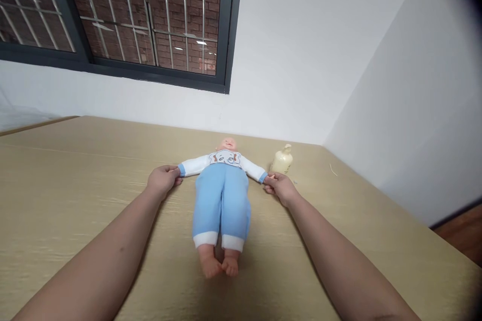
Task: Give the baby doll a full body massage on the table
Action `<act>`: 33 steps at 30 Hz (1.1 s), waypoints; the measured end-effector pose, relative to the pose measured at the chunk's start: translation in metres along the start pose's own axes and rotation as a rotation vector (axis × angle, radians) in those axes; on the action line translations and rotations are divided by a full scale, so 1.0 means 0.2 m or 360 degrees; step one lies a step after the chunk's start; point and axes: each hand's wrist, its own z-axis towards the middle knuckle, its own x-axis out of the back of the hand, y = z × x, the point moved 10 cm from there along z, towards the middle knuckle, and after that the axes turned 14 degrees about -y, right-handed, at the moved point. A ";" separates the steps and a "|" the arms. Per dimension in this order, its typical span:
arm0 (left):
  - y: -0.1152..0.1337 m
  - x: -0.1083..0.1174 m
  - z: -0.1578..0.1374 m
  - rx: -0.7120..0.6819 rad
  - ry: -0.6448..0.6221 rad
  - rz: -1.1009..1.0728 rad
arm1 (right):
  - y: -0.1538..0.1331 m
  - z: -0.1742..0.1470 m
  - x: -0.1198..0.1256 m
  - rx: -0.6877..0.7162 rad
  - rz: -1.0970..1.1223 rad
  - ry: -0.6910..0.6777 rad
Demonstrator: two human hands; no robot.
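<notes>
A baby doll [222, 195] lies on its back on the wooden tabletop [94, 180], head away from me and bare feet towards me. It wears blue trousers with white cuffs and a white top with an animal face on the chest. Both its arms are stretched out sideways. My left hand [163, 180] is closed around the doll's hand at the blue left-side cuff. On the other side, my right hand [280, 186] grips the doll's other hand at its cuff. The doll's hands are mostly hidden by my fingers.
A cream pump bottle [282, 159] stands just beyond my right hand. A thin pale strand [333, 169] lies farther right. White walls [301, 50] border the table at the back and right, with a dark-framed barred window [150, 15] at upper left.
</notes>
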 end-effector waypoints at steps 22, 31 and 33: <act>0.05 0.01 -0.08 -0.0266 -0.0051 0.0051 | -0.03 -0.03 0.00 0.0174 0.0061 -0.0107; 0.01 0.01 -0.05 -0.0273 -0.0117 -0.0220 | -0.01 -0.07 0.12 0.0216 0.0112 0.0086; -0.01 0.01 -0.04 -0.0229 -0.0158 -0.0309 | 0.00 -0.06 0.13 0.0161 0.0162 0.0040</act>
